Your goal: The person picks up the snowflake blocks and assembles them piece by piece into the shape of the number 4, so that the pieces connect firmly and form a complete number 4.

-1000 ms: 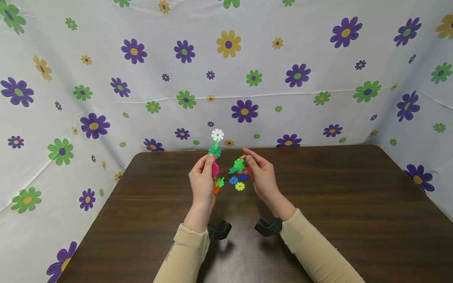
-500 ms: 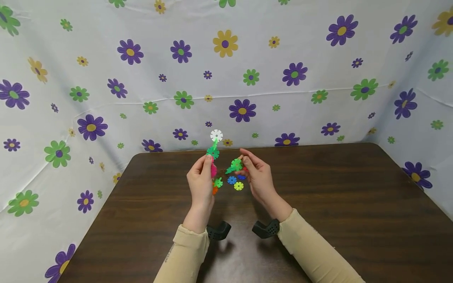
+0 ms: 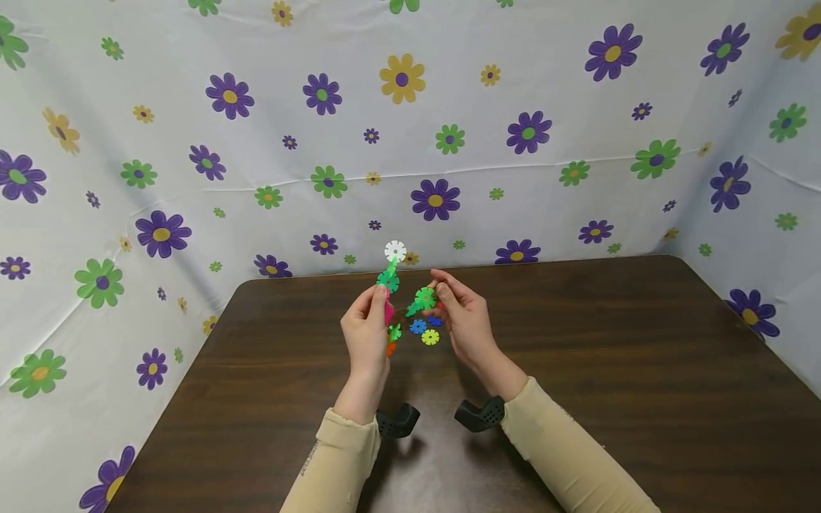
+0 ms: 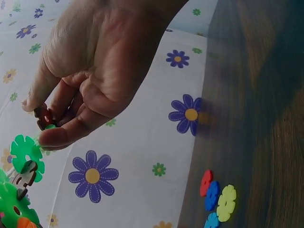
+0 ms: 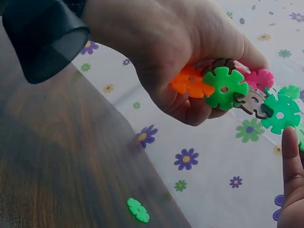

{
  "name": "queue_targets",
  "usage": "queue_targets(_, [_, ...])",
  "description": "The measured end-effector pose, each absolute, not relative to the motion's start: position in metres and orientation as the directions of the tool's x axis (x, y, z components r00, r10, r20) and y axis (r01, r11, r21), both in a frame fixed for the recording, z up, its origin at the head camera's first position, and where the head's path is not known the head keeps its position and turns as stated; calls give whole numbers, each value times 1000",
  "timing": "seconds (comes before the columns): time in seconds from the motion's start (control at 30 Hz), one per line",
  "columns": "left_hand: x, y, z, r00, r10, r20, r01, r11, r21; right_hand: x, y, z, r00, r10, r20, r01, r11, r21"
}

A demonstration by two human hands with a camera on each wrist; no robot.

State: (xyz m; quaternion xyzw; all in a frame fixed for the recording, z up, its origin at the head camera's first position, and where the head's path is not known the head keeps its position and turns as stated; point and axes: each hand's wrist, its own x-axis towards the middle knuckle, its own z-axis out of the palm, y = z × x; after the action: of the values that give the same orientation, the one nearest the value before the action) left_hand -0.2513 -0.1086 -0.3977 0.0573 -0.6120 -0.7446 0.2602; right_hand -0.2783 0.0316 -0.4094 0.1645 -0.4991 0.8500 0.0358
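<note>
My left hand (image 3: 364, 331) pinches a chain of notched flower discs at a pink disc (image 3: 388, 312). Above the thumb stand a teal disc (image 3: 388, 281) and a white disc (image 3: 395, 251); a green disc (image 3: 394, 333) and an orange disc (image 5: 192, 83) sit lower. Facing it, my right hand (image 3: 473, 324) pinches a small cluster with a light green disc (image 3: 425, 298) and a teal one pointing down-left. The left wrist view shows a brown disc (image 4: 44, 117) between fingertips. A fingertip (image 5: 289, 142) meets or overlaps a teal disc in the right wrist view.
Loose discs lie on the dark wooden table (image 3: 577, 370): blue (image 3: 418, 326), yellow (image 3: 430, 337) and red (image 4: 206, 183) among them. A green disc (image 5: 137, 210) lies near an edge. Flowered cloth (image 3: 487, 128) hangs behind. Black wrist cameras (image 3: 479, 415) sit close together.
The head view has shifted slightly. My right hand has come a little nearer to the left, and the left hand's chain has dipped slightly. Both grips stay the same.
</note>
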Motion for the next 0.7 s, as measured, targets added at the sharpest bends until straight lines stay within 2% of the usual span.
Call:
queue_targets(0.2, [-250, -111, -398, -849, -469, 244, 333, -115, 936, -280, 29, -412, -950, -106, 295, -207, -494, -844])
queue_targets(0.53, [-252, -111, -398, -844, -461, 276, 354, -91, 931, -279, 31, -413, -948, -181, 264, -101, -614, -783])
queue_targets(0.7, [-252, -110, -395, -865, -423, 269, 338, -97, 936, -284, 39, -411, -948, -216, 234, -81, -549, -832])
